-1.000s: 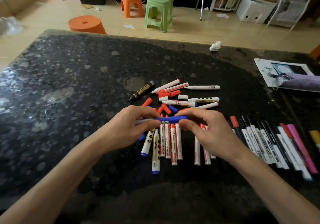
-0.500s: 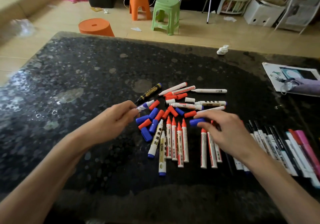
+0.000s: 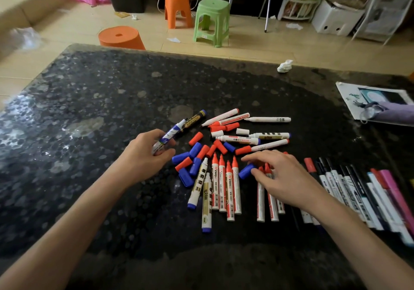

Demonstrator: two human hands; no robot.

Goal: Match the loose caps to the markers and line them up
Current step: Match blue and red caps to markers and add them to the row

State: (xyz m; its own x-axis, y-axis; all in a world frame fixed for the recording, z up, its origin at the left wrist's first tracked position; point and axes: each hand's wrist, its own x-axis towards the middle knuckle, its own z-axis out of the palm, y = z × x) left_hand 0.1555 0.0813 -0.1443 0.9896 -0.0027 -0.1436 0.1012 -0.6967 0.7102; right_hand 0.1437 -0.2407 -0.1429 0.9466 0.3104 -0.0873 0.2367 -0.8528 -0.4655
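The person's left hand [image 3: 145, 155] has its fingers curled round a blue-and-white marker with no cap [image 3: 170, 135]. It holds the marker tilted just above the black speckled stone table [image 3: 89, 110]. The marker's bare tip points away from the person, close to a black-and-gold marker [image 3: 193, 120] lying there.

The right hand [image 3: 284, 177] is low over the table with its fingers spread out. Its thumb touches one end of a small blue plastic cap [image 3: 246, 171]. From here I cannot tell if the hand pinches that cap or only rests on it. The cap is just beside a row of white markers with bare red tips [image 3: 221, 184]. They lie side by side with their tips pointing away from the person.

Between the two hands is a pile of loose red and blue caps [image 3: 196, 150]. A messy bunch of white markers [image 3: 242, 139] lies behind the pile. On the far right, a neat row of black-capped markers [image 3: 336, 182] lies beside a pink marker [image 3: 394, 191].
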